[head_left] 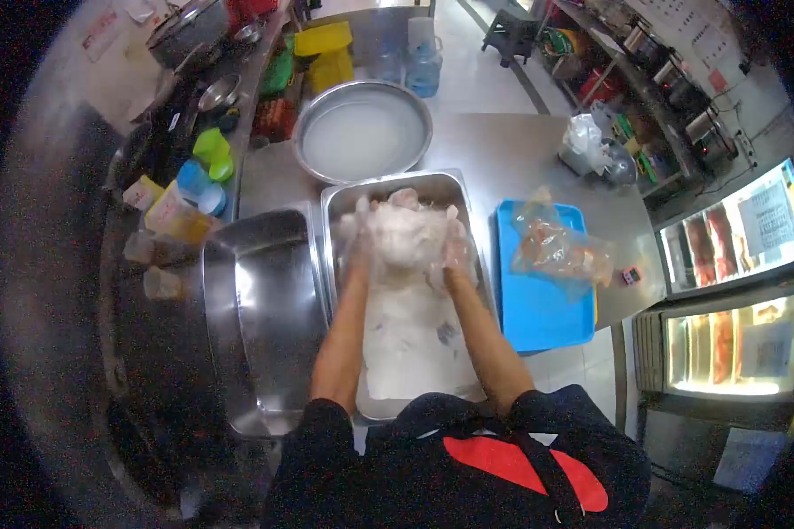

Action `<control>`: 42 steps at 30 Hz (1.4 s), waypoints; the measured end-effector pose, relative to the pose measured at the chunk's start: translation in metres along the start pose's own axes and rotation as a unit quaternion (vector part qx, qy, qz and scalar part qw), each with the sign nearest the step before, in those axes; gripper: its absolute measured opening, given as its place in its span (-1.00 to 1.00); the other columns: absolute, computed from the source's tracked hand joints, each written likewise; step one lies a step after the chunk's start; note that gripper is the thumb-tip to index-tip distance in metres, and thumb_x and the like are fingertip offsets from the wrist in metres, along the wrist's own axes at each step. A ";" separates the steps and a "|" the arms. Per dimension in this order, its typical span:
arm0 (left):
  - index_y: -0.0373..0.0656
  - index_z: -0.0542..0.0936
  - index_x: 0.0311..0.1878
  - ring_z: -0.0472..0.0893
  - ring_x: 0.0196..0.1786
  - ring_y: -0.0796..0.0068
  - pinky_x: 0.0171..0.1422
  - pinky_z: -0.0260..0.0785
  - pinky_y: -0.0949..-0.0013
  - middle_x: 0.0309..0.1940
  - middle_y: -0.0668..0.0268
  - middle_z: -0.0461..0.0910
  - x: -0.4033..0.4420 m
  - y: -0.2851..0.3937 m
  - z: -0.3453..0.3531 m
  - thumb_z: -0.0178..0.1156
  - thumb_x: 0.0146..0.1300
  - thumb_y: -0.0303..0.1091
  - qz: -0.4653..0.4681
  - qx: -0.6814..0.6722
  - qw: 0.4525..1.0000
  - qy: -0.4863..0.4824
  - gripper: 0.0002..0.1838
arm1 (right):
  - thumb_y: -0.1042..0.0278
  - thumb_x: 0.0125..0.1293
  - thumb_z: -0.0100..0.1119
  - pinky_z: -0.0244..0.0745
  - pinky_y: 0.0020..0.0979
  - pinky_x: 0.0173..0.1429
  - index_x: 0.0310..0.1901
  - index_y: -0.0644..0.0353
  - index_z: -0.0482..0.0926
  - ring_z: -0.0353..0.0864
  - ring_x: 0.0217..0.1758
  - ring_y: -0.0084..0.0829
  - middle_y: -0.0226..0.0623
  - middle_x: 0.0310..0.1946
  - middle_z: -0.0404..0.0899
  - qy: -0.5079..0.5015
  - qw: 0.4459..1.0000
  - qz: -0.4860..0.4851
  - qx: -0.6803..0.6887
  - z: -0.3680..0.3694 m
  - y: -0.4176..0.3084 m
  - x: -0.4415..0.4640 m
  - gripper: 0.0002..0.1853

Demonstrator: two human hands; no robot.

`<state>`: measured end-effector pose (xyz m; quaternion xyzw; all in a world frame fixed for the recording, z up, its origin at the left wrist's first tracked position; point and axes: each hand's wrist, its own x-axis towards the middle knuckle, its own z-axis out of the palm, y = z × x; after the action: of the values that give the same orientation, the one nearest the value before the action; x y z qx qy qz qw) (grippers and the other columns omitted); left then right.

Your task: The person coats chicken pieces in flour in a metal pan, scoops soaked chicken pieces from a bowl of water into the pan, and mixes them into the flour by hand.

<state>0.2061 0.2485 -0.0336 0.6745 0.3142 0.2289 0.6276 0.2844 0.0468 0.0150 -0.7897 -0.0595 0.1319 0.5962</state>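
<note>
A deep steel pan (464, 189) stands in front of me with white flour (415, 357) across its bottom. Toward its far end sits a heap of flour-coated meat pieces (406, 231), pinkish at the top. My left hand (359, 234) presses against the heap's left side, and my right hand (453, 251) grips it from the right. Both hands look white with flour or thin gloves and are slightly blurred. Their fingers curve round the pieces, and the fingertips are partly buried.
Left of the pan is a second steel pan (278, 322). Behind is a round steel bowl (362, 132) of cloudy liquid. On the right, a blue tray (547, 324) carries a plastic bag of pinkish pieces (560, 251). Plastic tubs (176, 216) line the left side; lit fridges (728, 348) stand right.
</note>
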 end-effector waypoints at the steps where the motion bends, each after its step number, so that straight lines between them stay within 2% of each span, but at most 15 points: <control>1: -0.18 0.15 0.31 0.28 0.21 0.27 0.29 0.06 0.31 0.24 0.15 0.24 0.012 -0.014 -0.005 -0.08 0.28 -0.15 -0.039 0.028 0.998 -0.028 -0.43 | -0.01 0.35 -0.19 0.35 -0.46 0.02 0.21 0.16 0.32 0.48 -0.13 -0.40 -0.26 -0.17 0.52 0.005 1.000 0.011 -0.015 -0.001 0.021 0.010 -0.48; 4: -0.18 0.16 0.31 0.29 0.20 0.27 0.28 0.07 0.31 0.23 0.14 0.25 0.033 -0.051 -0.006 -0.06 0.27 -0.15 -0.119 0.087 0.985 -0.093 -0.42 | -0.01 0.34 -0.17 0.33 -0.42 0.05 0.18 0.13 0.35 0.46 -0.09 -0.35 -0.23 -0.13 0.50 -0.035 0.997 0.040 -0.052 0.005 0.045 0.025 -0.50; 9: -0.19 0.17 0.30 0.31 0.19 0.27 0.27 0.10 0.31 0.22 0.14 0.26 0.012 -0.067 0.004 -0.03 0.26 -0.14 -0.154 0.054 0.979 -0.123 -0.41 | -0.02 0.31 -0.15 0.30 -0.36 0.11 0.14 0.09 0.40 0.43 -0.01 -0.26 -0.17 -0.05 0.47 -0.168 0.978 0.055 -0.111 0.027 0.074 0.038 -0.52; 16: -0.20 0.18 0.30 0.34 0.17 0.27 0.25 0.14 0.32 0.21 0.14 0.29 -0.124 -0.069 0.004 0.01 0.25 -0.14 -0.215 -0.079 0.969 -0.090 -0.40 | -0.03 0.28 -0.12 0.25 -0.27 0.19 0.08 0.02 0.47 0.39 0.10 -0.13 -0.09 0.05 0.43 -0.341 0.940 0.008 -0.010 -0.008 0.102 -0.020 -0.55; 18: -0.20 0.18 0.30 0.35 0.17 0.27 0.24 0.15 0.32 0.21 0.14 0.30 -0.177 -0.074 -0.001 0.02 0.24 -0.14 -0.225 -0.078 0.970 -0.057 -0.40 | -0.03 0.27 -0.11 0.23 -0.24 0.21 0.06 0.01 0.49 0.38 0.13 -0.10 -0.06 0.08 0.42 -0.367 0.928 0.020 -0.060 -0.033 0.089 -0.045 -0.56; 21: -0.20 0.19 0.29 0.36 0.16 0.27 0.23 0.17 0.32 0.21 0.13 0.31 -0.254 -0.073 -0.015 0.04 0.24 -0.13 -0.217 0.015 0.976 0.011 -0.39 | 0.01 0.26 -0.07 0.29 -0.29 0.16 0.13 0.13 0.39 0.40 0.08 -0.11 -0.02 -0.05 0.50 -0.303 0.897 0.073 -0.313 -0.065 -0.048 -0.096 -0.51; 22: -0.20 0.19 0.29 0.36 0.16 0.27 0.23 0.18 0.32 0.20 0.13 0.31 -0.276 -0.071 -0.020 0.04 0.24 -0.13 -0.203 0.082 0.975 0.038 -0.39 | 0.01 0.27 -0.08 0.27 -0.30 0.17 0.14 0.13 0.37 0.38 0.10 -0.12 -0.03 -0.03 0.47 -0.293 0.894 0.079 -0.329 -0.073 -0.048 -0.110 -0.50; 25: -0.21 0.19 0.29 0.37 0.15 0.27 0.22 0.19 0.32 0.20 0.13 0.32 -0.310 -0.062 -0.031 0.06 0.23 -0.13 -0.176 0.235 0.953 0.074 -0.38 | 0.01 0.29 -0.13 0.21 -0.31 0.21 0.18 0.14 0.31 0.33 0.14 -0.14 -0.05 0.04 0.40 -0.260 0.929 0.132 -0.226 -0.094 0.000 -0.162 -0.49; 28: -0.24 0.15 0.30 0.31 0.20 0.36 0.28 0.12 0.36 0.21 0.18 0.32 -0.296 -0.046 -0.025 0.02 0.26 -0.16 -0.272 0.062 0.960 -0.018 -0.39 | 0.00 0.31 -0.18 0.15 -0.32 0.25 0.21 0.14 0.25 0.27 0.19 -0.17 -0.08 0.10 0.32 -0.228 0.945 0.234 -0.013 -0.086 0.050 -0.190 -0.47; 32: -0.23 0.14 0.32 0.27 0.24 0.35 0.30 0.09 0.40 0.26 0.22 0.23 -0.254 -0.118 0.029 -0.14 0.35 -0.18 -0.338 -0.212 0.916 0.039 -0.47 | 0.00 0.34 -0.24 0.06 -0.34 0.31 0.26 0.14 0.17 0.19 0.26 -0.21 -0.11 0.19 0.23 -0.162 0.927 0.304 0.149 -0.046 0.064 -0.152 -0.45; 34: -0.22 0.14 0.32 0.25 0.26 0.34 0.32 0.07 0.39 0.28 0.21 0.20 -0.220 -0.113 0.033 -0.18 0.35 -0.23 -0.264 -0.190 0.945 0.043 -0.49 | -0.01 0.36 -0.27 0.02 -0.35 0.33 0.28 0.15 0.14 0.15 0.29 -0.23 -0.12 0.24 0.18 -0.124 0.913 0.324 0.216 -0.026 0.025 -0.126 -0.44; 37: -0.22 0.16 0.31 0.22 0.29 0.30 0.34 0.06 0.34 0.29 0.16 0.19 -0.190 -0.023 0.012 -0.17 0.30 -0.36 -0.012 0.087 0.996 0.021 -0.50 | -0.01 0.38 -0.31 -0.04 -0.36 0.37 0.32 0.15 0.08 0.09 0.34 -0.26 -0.14 0.30 0.10 -0.091 0.918 0.313 0.225 -0.028 -0.097 -0.114 -0.42; 38: -0.22 0.16 0.31 0.21 0.30 0.29 0.35 0.05 0.32 0.29 0.14 0.18 -0.185 0.003 0.003 -0.17 0.29 -0.40 0.072 0.178 0.981 0.017 -0.50 | -0.01 0.38 -0.33 -0.06 -0.37 0.38 0.33 0.15 0.06 0.08 0.35 -0.27 -0.15 0.32 0.08 -0.090 0.934 0.296 0.177 -0.033 -0.123 -0.113 -0.42; 40: -0.22 0.15 0.31 0.16 0.33 0.28 0.39 -0.03 0.30 0.31 0.13 0.15 -0.193 0.007 -0.012 -0.20 0.29 -0.37 0.143 0.344 0.928 -0.001 -0.50 | -0.06 0.37 -0.36 -0.06 -0.35 0.39 0.32 0.13 0.09 0.07 0.35 -0.24 -0.12 0.31 0.10 -0.105 0.970 0.123 -0.183 -0.047 -0.092 -0.113 -0.40; 42: -0.22 0.13 0.32 0.07 0.37 0.27 0.44 -0.20 0.31 0.33 0.15 0.10 -0.204 -0.017 -0.029 -0.25 0.34 -0.21 0.127 0.487 0.863 -0.029 -0.48 | -0.05 0.38 -0.36 0.04 -0.36 0.33 0.31 0.14 0.11 0.15 0.30 -0.27 -0.14 0.29 0.14 -0.136 0.965 0.031 -0.222 -0.070 -0.038 -0.115 -0.41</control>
<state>0.0406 0.1240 -0.0295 0.9348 0.2791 0.1044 0.1932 0.1956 -0.0359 0.0852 -0.8785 -0.1433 0.2396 0.3876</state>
